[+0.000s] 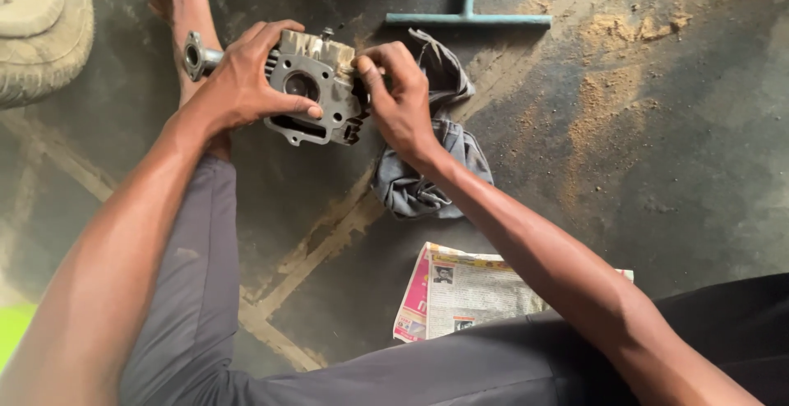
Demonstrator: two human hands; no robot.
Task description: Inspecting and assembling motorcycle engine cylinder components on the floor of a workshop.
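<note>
Grey trousers (197, 291) fill the bottom edge, the person's knees cut off by the frame. Both bare forearms reach forward over them. Just beyond the right thigh lies a folded newspaper sheet with a pink edge (460, 291), half hidden under the right forearm. Farther on, a crumpled grey cloth rag (427, 168) lies on the dark, oil-stained concrete floor (657, 209), partly covered by the right wrist.

Held above the floor between both hands is a grey cast-metal engine cylinder block (316, 89) with cooling fins, a round bore, and a short flanged pipe on its left side. Its surface looks gritty, the top paler and scraped. Left hand (238, 85) wraps over the block from the left, fingers clamped on it, thumb across the face below the bore. Right hand (403, 98) meets the block's right edge, fingers curled and pinched together at the upper corner; whether something small sits between them cannot be made out.

A bare foot (177, 3) shows behind the left hand. Beyond, a blue-green T-shaped metal bar (468, 16) lies on the floor, cut off at the top. Tan sawdust (625, 36) streaks the floor to the right.
</note>
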